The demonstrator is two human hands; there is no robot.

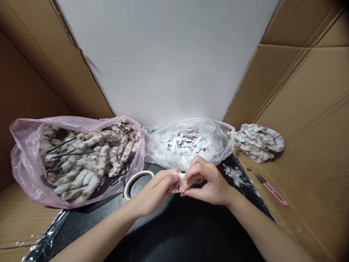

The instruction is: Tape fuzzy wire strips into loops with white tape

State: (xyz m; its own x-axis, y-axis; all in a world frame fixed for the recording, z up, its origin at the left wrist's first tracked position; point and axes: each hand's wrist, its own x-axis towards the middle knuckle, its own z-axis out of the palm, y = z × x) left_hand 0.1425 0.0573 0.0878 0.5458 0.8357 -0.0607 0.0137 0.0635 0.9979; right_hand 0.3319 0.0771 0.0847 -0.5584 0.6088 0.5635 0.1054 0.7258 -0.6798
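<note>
A small white strip (181,177) is pinched between both my hands above the dark work surface. My left hand (156,191) grips its left side with the thumb and fingers closed. On the other side, my right hand (208,180) has its thumb and fingertips pressed on the same strip, the fingers bent. What the strip is made of is hard to make out, since fingers cover part of it. Just left of my left hand lies a roll of tape (132,179). Beyond my hands is a clear plastic bag (158,147) with many white slips (181,140) in it.
At left, a pink plastic bag (25,160) holds fluffy brown-and-white strips (89,178) and dark cords. A similar furry bundle (260,142), pink-handled thread snips (274,191) and loose white fluff (236,175) lie at right. Cardboard walls (305,94) flank the surface.
</note>
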